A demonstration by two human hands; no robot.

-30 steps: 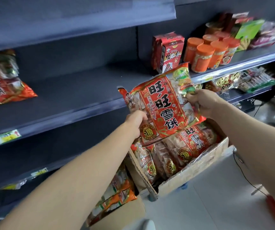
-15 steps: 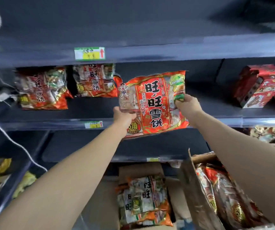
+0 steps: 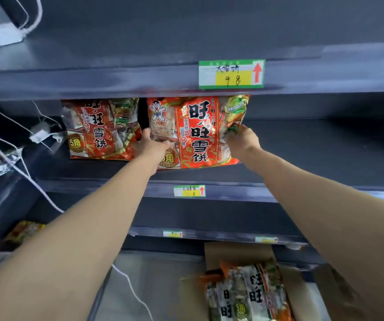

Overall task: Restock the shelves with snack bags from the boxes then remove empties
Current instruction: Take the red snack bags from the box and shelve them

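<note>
Head view: both hands hold one red snack bag (image 3: 198, 133) upright on the middle shelf (image 3: 313, 144). Its bottom edge looks to be at the shelf board, though I cannot tell whether its weight has settled there. The left hand (image 3: 150, 147) is clenched on the bag's lower left edge, its fingers (image 3: 146, 135) curled round behind the film. The right hand (image 3: 242, 140) pinches the right edge higher up, near the green patch. Just left of the left fingers a second bag (image 3: 100, 128) of the same kind stands on the same shelf, with a narrow dark gap between the two. Above the fingers a price label (image 3: 231, 74) sits on the next shelf's lip. Well below them an open cardboard box (image 3: 237, 253) holds more bags (image 3: 249, 295).

The bag is probably light and puffy, with slick, crinkly film over brittle crackers (squeezing the middle would likely crush them). The side seams, where the fingers are now, seem the safest hold. Its soft base may let it slump forward once released, so leaning it back should help.
</note>
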